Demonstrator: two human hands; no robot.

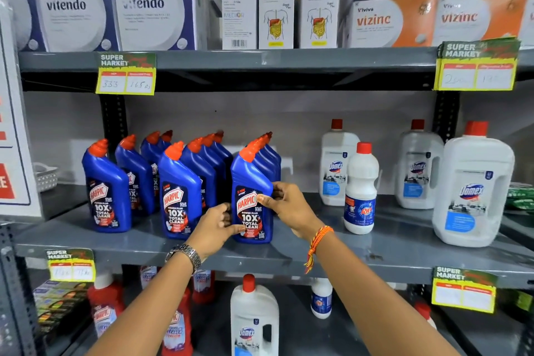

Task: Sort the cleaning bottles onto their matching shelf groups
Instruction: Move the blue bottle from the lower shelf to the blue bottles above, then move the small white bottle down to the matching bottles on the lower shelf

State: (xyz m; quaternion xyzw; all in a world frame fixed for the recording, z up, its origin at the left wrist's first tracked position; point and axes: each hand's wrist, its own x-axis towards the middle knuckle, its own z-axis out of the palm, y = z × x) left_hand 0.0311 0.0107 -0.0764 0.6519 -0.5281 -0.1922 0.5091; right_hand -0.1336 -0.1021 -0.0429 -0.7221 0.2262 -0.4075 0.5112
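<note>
Front Harpic bottle [252, 196], upright on shelf [318, 251]: gripped by left hand [215, 227] and right hand [289, 205]. Risk: toppled neighbouring bottles [179, 191], if nudged sideways.

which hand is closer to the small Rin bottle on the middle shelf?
Right. The right hand is on the right edge of the front Harpic bottle, just left of the Rin bottle. The left hand is on that Harpic's far side, farther away.
</note>
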